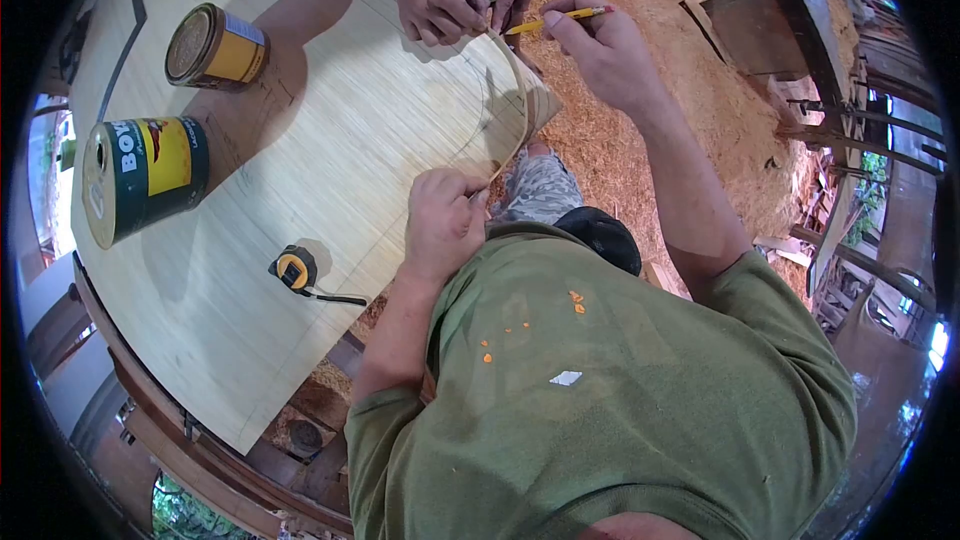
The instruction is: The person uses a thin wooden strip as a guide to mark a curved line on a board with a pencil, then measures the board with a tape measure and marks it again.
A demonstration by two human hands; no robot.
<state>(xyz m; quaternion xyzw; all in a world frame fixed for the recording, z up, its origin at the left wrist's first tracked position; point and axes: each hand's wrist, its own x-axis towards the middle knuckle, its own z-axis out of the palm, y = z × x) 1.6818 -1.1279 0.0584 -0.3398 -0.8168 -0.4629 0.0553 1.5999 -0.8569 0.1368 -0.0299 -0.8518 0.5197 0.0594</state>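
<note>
My left hand (445, 220) is closed on the near end of a thin, bent wooden strip (525, 90) at the edge of a pale plywood sheet (360, 150). The strip bows outward towards the right, over the sheet's corner. In my right hand (610, 55) is a yellow pencil (540, 26), its point close to the strip's far end. Another person's hands (440, 0) press on that far end. Curved and straight pencil lines show on the wood beneath the strip.
On the plywood lie a tape measure (297, 268) with its tape partly out, a large green and yellow can (155, 170), a smaller brown and yellow can (222, 48) and a dark metal square (122, 50). Sawdust (720, 160) covers the ground at right.
</note>
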